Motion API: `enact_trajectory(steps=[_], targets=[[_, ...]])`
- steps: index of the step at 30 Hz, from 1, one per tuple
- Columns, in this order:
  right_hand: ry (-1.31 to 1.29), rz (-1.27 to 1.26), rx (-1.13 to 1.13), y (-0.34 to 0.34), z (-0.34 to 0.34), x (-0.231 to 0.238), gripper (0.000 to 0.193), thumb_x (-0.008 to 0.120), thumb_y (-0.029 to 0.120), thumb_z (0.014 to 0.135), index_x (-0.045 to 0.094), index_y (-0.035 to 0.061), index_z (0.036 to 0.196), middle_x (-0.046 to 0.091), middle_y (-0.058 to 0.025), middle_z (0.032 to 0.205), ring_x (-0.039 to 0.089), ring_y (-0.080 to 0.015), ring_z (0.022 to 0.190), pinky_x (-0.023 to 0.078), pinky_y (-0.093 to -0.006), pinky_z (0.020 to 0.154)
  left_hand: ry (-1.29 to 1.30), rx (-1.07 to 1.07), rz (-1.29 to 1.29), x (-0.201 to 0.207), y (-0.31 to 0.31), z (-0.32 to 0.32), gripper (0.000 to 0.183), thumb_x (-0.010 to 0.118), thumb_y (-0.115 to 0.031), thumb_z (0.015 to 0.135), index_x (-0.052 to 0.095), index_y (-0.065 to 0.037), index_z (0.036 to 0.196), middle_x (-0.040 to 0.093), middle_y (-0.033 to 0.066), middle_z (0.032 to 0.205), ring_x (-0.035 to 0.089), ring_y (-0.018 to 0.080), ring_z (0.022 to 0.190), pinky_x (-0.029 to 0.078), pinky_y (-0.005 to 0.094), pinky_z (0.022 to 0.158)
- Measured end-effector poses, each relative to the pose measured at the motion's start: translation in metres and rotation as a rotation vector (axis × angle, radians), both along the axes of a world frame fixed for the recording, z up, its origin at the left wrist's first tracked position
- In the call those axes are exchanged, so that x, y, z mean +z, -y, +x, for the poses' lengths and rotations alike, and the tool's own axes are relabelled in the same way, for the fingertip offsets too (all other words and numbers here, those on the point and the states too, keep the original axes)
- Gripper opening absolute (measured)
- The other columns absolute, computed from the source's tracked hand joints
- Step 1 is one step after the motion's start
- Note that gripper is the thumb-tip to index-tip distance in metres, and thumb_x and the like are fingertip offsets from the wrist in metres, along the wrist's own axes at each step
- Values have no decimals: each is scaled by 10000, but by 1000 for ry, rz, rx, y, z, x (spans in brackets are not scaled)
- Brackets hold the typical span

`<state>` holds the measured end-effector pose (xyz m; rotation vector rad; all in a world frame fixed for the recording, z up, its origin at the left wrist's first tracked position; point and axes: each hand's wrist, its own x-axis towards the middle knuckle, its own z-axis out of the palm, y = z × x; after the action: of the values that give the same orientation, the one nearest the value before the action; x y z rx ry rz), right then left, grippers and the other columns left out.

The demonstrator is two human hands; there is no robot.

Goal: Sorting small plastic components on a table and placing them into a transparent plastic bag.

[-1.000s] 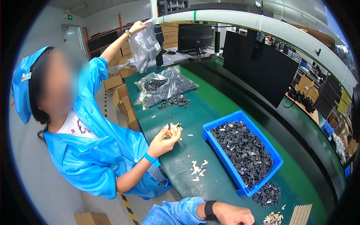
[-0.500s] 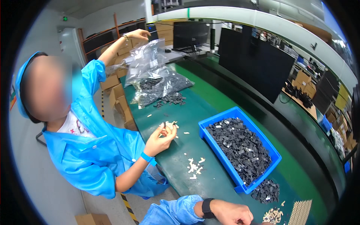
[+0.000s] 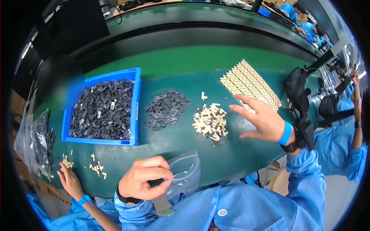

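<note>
My left hand (image 3: 145, 178) is pinched at the front edge of the table on the rim of a small clear zip bag (image 3: 186, 171). No pieces show inside the bag. My right hand (image 3: 264, 120) is open, fingers spread, with nothing in its grasp. It hovers between a pile of small cream L-shaped pieces (image 3: 210, 122) and a sheet of cream pieces in zigzag rows (image 3: 252, 84), partly covering the sheet's near edge. Dark bits are mixed into the cream pile. Left of it lies a heap of small black flat pieces (image 3: 167, 108).
A blue bin (image 3: 136, 104) full of black pieces stands at the left. Beyond it are clear bags of black pieces (image 3: 40, 144). A co-worker's hand (image 3: 69, 183) touches a small cream pile (image 3: 67, 161). A black bag (image 3: 298, 90) lies at right, beside another person (image 3: 339, 144).
My view has swung right and down, away from the co-worker. My right hand and the clear bag at my left hand now show in full.
</note>
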<state>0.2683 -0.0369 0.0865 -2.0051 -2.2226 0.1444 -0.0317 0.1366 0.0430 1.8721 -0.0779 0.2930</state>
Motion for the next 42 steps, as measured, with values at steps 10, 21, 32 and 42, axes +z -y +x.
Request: enact_trajectory(steps=[10,21,32,42], targets=[[15,34,159,-30,-8,-74,986,699,604,553,308,203,1363,202,-198,1418,289,-439,1226,346,-520,888,-10,47,246,28,43,8,152,619,-12,569,586,-50,712,507,58,732,508,207,562,415,296,480],[27,300,244,-39,-3,-106,590,637,448,711,499,139,1195,475,-92,1124,456,-268,996,401,-390,800,-48,57,166,47,33,31,114,613,-57,593,599,-23,701,543,93,736,538,198,593,423,275,524],[-8,317,92,-39,-19,-100,715,628,559,662,521,9,1106,486,-89,960,465,-237,871,436,-340,714,-111,-62,48,21,33,59,112,600,16,636,582,-6,744,534,68,775,507,142,600,425,249,538],[-72,331,147,-41,-20,-106,336,681,330,691,515,67,819,476,-56,811,520,-208,720,451,-326,534,-126,-31,10,7,28,73,103,590,14,632,575,0,733,530,59,759,481,135,613,409,248,553]])
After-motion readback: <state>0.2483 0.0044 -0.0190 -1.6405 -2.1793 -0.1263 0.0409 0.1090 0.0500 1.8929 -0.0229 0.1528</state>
